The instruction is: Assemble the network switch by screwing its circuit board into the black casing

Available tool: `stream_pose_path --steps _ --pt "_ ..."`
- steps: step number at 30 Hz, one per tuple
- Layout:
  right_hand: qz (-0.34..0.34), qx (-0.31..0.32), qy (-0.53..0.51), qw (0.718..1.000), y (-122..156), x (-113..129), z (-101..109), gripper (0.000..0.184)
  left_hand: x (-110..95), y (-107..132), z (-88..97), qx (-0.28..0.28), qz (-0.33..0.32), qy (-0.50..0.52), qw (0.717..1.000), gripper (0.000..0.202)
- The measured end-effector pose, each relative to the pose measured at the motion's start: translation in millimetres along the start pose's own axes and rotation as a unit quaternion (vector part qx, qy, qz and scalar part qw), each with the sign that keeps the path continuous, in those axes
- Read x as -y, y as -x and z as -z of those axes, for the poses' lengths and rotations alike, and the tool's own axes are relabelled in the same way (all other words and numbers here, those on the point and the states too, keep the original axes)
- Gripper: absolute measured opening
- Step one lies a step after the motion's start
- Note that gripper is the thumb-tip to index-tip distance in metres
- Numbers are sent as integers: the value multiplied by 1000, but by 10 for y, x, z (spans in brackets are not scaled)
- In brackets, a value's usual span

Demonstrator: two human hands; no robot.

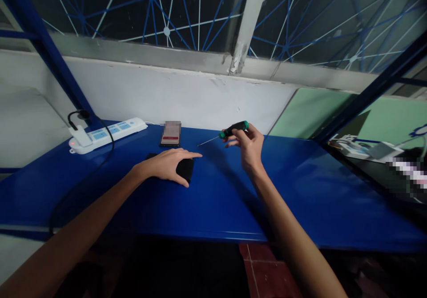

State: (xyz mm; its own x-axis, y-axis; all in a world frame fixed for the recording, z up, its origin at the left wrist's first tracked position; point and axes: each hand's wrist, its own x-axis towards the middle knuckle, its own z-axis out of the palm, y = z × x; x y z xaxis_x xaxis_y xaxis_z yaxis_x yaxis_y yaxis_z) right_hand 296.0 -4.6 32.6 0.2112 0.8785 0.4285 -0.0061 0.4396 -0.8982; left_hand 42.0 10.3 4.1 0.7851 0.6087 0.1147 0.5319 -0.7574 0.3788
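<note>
My left hand [168, 164] lies over a small black device [185, 169] on the blue table [300, 191], fingers curved round it with the thumb against its near edge. My right hand [247, 146] is raised a little above the table and grips a screwdriver [230, 132] by its green and black handle. The thin shaft points left and down toward the table top. A phone [171, 134] with a lit screen lies flat just behind my left hand.
A white power strip [106, 133] with a plug and black cable [100, 164] sits at the table's back left. A white wall and window grille rise behind. Another bench with loose items [376, 150] stands to the right. Red floor tiles [263, 267] show below the table edge.
</note>
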Motion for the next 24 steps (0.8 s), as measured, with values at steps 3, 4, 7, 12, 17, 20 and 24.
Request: stream_pose_path --steps 3,4,7,12,17,20,24 --pt "1 -2 5 1000 3 8 8 16 -21 -5 45 -27 -9 17 999 81" --pt "4 -2 3 1000 4 14 12 16 -24 -6 72 -43 -10 25 999 81" --pt "10 0 3 1000 7 33 26 16 -12 -4 151 -104 -2 55 993 81" --pt "10 4 18 1000 16 53 31 18 22 4 188 -165 4 94 982 80" --pt "1 24 4 1000 45 52 -13 17 -17 8 179 -167 5 102 981 80" --pt "2 32 -9 999 63 57 -41 16 -44 7 183 -164 3 99 982 80" --pt "-6 28 -2 1000 74 65 -60 17 -47 2 184 -162 -3 102 982 81"
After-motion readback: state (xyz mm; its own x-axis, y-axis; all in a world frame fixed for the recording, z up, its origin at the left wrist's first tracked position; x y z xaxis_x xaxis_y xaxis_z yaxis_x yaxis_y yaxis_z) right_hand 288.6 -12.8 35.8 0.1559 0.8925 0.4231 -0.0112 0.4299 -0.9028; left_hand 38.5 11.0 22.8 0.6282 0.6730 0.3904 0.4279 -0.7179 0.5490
